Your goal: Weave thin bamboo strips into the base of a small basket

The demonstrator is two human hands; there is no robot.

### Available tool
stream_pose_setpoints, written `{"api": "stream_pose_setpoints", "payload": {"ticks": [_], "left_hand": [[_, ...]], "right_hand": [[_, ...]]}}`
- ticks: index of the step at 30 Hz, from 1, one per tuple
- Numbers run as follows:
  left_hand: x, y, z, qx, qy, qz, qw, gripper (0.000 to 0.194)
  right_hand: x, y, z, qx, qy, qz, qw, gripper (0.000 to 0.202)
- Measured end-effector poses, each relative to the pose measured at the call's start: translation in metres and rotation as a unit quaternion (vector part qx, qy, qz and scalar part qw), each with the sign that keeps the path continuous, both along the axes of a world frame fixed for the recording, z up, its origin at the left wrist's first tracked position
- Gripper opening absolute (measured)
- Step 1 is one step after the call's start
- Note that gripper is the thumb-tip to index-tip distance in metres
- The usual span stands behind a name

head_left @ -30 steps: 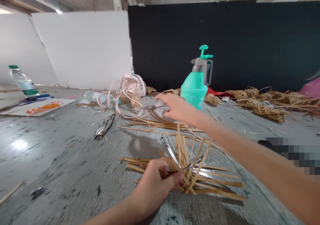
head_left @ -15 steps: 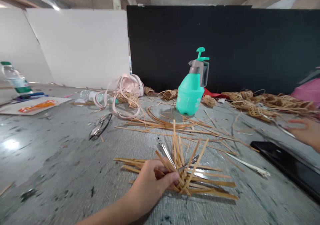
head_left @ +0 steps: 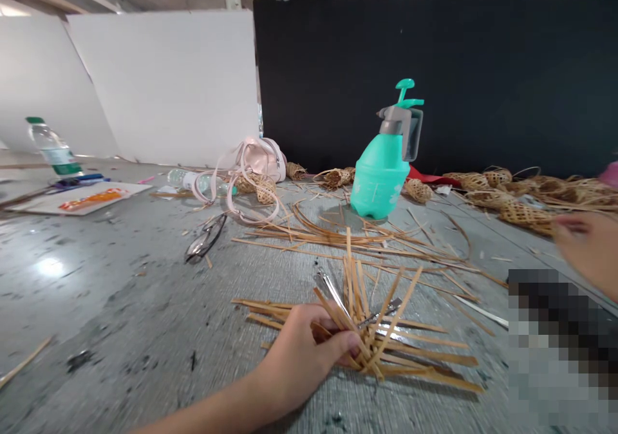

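In the head view, the left hand (head_left: 306, 353) grips a bundle of strips (head_left: 371, 350) at the near middle of the table (head_left: 140, 331), thumb and fingers closed on it just left of where the strips cross. Some strips stick up, others spread left and right. A shiny metal clip (head_left: 334, 292) stands among them.

The right hand (head_left: 589, 247) is at the far right, cut off by the edge, its fingers curled; I cannot tell whether it holds anything. Behind it lie woven pieces (head_left: 526, 214). A pixelated patch hides what lies at the near right, and a white strip (head_left: 483, 311) runs up to it.

Loose strips (head_left: 316, 235) lie across the way between the bundle and the green spray bottle (head_left: 379, 179), which stands before a black board (head_left: 333, 80). To the far left are a pink bag (head_left: 263, 160), its straps looped over a lying bottle (head_left: 182, 179), then glasses (head_left: 205, 239), a painted card (head_left: 91, 199) and a standing bottle (head_left: 56, 150).
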State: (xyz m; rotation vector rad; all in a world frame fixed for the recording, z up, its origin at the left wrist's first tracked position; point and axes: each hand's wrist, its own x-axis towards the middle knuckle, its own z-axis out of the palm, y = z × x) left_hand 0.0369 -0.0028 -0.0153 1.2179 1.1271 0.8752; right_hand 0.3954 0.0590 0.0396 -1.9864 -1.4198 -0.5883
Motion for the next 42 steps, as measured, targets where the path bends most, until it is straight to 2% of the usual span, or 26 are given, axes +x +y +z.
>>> {"api": "stream_pose_setpoints", "payload": {"ticks": [2,3,4,5,6,7,10,12,14,20,23,27,31,35,37,42], "left_hand": [[0.0,0.0,-0.002,0.016,0.006,0.008,1.0,0.02],[-0.001,0.001,-0.003,0.027,0.015,0.013,0.999,0.019],[-0.001,0.001,-0.004,0.037,0.029,0.018,0.999,0.018],[-0.001,0.001,-0.005,0.046,0.044,0.023,0.998,0.016],[-0.001,0.001,-0.006,0.052,0.056,0.025,0.997,0.015],[-0.001,0.002,-0.007,0.054,0.06,0.018,0.997,0.013],[-0.001,0.002,-0.007,0.054,0.028,-0.035,0.998,0.011],[-0.001,0.003,-0.006,0.064,0.007,-0.071,0.995,0.012],[-0.002,0.003,-0.004,0.072,0.004,-0.08,0.994,0.012],[-0.002,0.003,0.0,0.096,0.038,-0.07,0.992,0.013],[-0.001,0.001,-0.002,0.136,0.073,-0.056,0.986,0.014],[0.0,-0.001,-0.007,0.187,0.074,-0.031,0.979,0.012],[0.0,-0.004,-0.007,0.229,0.05,-0.033,0.972,0.014],[0.0,-0.006,-0.007,0.264,0.054,-0.056,0.961,0.014],[-0.001,-0.006,-0.008,0.263,0.047,-0.071,0.961,0.012],[-0.004,-0.003,-0.008,0.177,-0.016,-0.106,0.978,0.01]], "right_hand": [[-0.047,0.0,0.0,-0.001,-0.016,0.068,0.998,0.023],[-0.074,-0.008,0.0,0.004,-0.025,0.129,0.991,0.019],[-0.101,-0.019,-0.002,-0.003,-0.028,0.257,0.966,0.017],[-0.127,-0.032,-0.004,-0.02,-0.017,0.356,0.934,0.016],[-0.15,-0.047,-0.008,-0.044,-0.009,0.42,0.906,0.016],[-0.17,-0.06,-0.014,-0.095,-0.017,0.449,0.888,0.019],[-0.202,-0.084,-0.033,-0.239,-0.026,0.439,0.866,0.026],[-0.206,-0.088,-0.043,-0.297,-0.003,0.407,0.864,0.022],[-0.203,-0.085,-0.048,-0.319,0.03,0.4,0.859,0.019],[-0.195,-0.079,-0.042,-0.33,0.065,0.441,0.832,0.025],[-0.196,-0.083,-0.043,-0.315,0.075,0.454,0.83,0.026],[-0.2,-0.089,-0.053,-0.3,0.1,0.445,0.838,0.008],[-0.201,-0.087,-0.064,-0.258,0.11,0.433,0.857,0.016],[-0.199,-0.083,-0.061,-0.243,0.147,0.466,0.838,0.017],[-0.199,-0.081,-0.057,-0.264,0.151,0.466,0.831,0.019],[-0.201,-0.081,-0.051,-0.249,0.117,0.448,0.85,0.024]]}}
